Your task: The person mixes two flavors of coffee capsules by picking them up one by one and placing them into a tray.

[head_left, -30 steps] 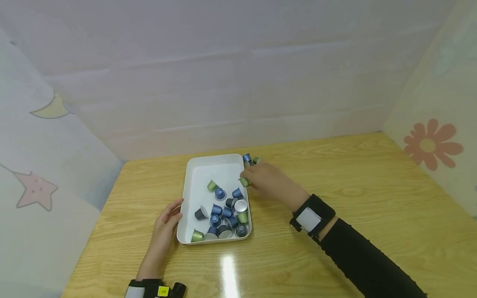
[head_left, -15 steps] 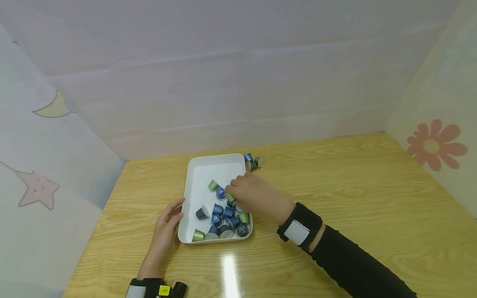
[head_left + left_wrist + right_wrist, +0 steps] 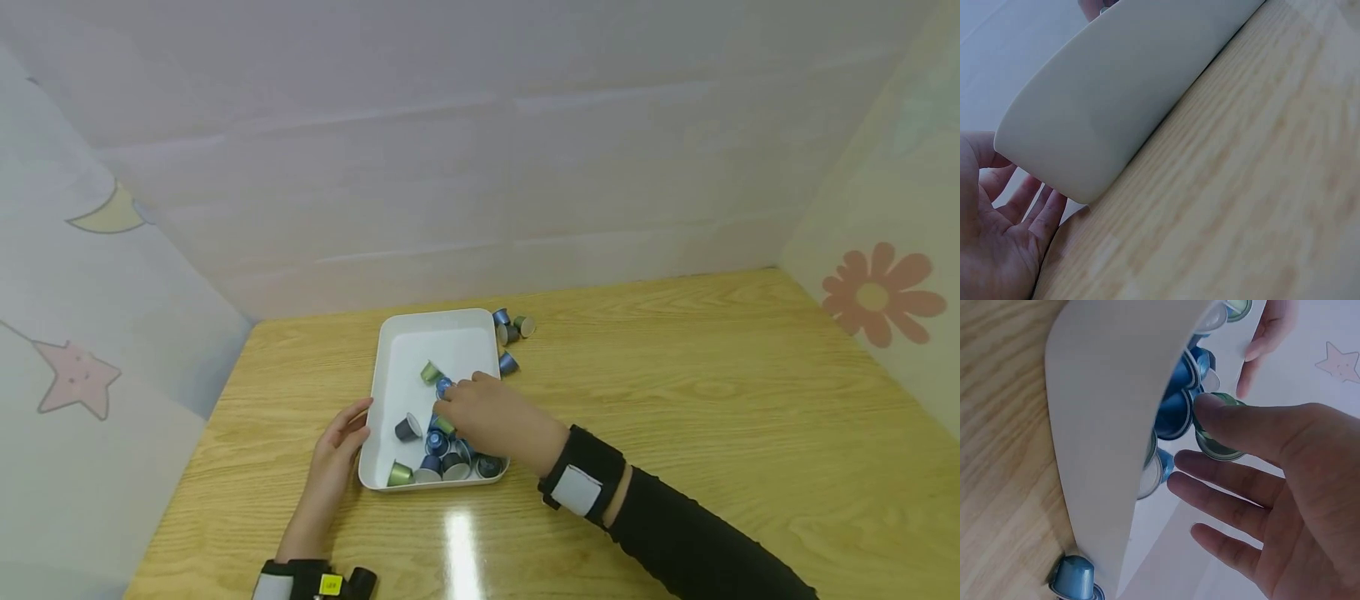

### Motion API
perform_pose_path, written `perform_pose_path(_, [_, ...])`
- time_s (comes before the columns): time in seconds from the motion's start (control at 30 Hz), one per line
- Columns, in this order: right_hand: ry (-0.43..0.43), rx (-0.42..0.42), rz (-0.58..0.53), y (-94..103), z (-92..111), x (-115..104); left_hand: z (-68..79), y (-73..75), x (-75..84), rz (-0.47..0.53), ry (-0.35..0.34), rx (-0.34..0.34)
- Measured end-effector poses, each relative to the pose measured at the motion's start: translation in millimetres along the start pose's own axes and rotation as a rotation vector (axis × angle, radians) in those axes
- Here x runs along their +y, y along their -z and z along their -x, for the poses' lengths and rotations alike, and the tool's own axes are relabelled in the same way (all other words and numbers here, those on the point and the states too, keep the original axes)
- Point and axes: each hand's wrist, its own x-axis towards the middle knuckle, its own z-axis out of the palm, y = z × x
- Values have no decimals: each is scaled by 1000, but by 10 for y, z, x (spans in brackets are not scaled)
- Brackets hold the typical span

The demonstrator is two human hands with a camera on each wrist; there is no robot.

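My right hand (image 3: 501,417) pinches a green coffee capsule (image 3: 1217,434) between thumb and index finger, low over the other capsules in the white tray (image 3: 420,335). Its remaining fingers stretch out loosely in the right wrist view. Blue, dark and green capsules crowd the near right part of the tray, some covered by this hand. A green capsule (image 3: 431,372) and a dark capsule (image 3: 407,428) lie farther left. My left hand (image 3: 333,454) touches the tray's left wall with its fingers extended; in the left wrist view its thumb meets the rim at a corner.
Outside the tray's far right corner lie a blue capsule (image 3: 501,317), a dark capsule (image 3: 508,334) and a green capsule (image 3: 524,326). Another blue capsule (image 3: 508,362) sits against the right wall. The wooden table (image 3: 675,375) ends at a pale wall behind.
My right hand has moved left and nearer, carrying the green capsule from the tray's right edge to over the pile. The capsules on the table at right are uncovered. The left hand stays put.
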Motion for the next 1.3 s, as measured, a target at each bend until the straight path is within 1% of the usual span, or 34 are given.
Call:
perform_pose_path(0.2, [17, 54, 26, -64, -7, -53, 24, 2, 22, -6, 12, -17])
perform_pose_path(0.47, [-7, 20, 11, -69, -19, -68, 2, 0, 6, 5, 8, -11])
perform_pose_path(0.67, [-15, 12, -8, -72, -17, -49, -6, 2, -11, 10, -8, -4])
perform_pose_path(0.83, [-27, 10, 2, -23, -2, -6, 2, -7, -8, 10, -35, -8])
perform_pose_path(0.93, [-51, 2, 31, 17, 10, 33, 4, -13, -4, 11, -49, -10])
perform_pose_path(1.0, [-69, -8, 29, 46, 22, 61, 6, -14, -1, 7, -50, -8])
perform_pose_path(1.13, [-102, -19, -34, 85, 57, 121, 2, -9, -2, 4, -38, -4])
perform_pose_path(1.3, [-130, 35, -125, 83, 102, 216, -2, 1, -4, -1, -12, -11])
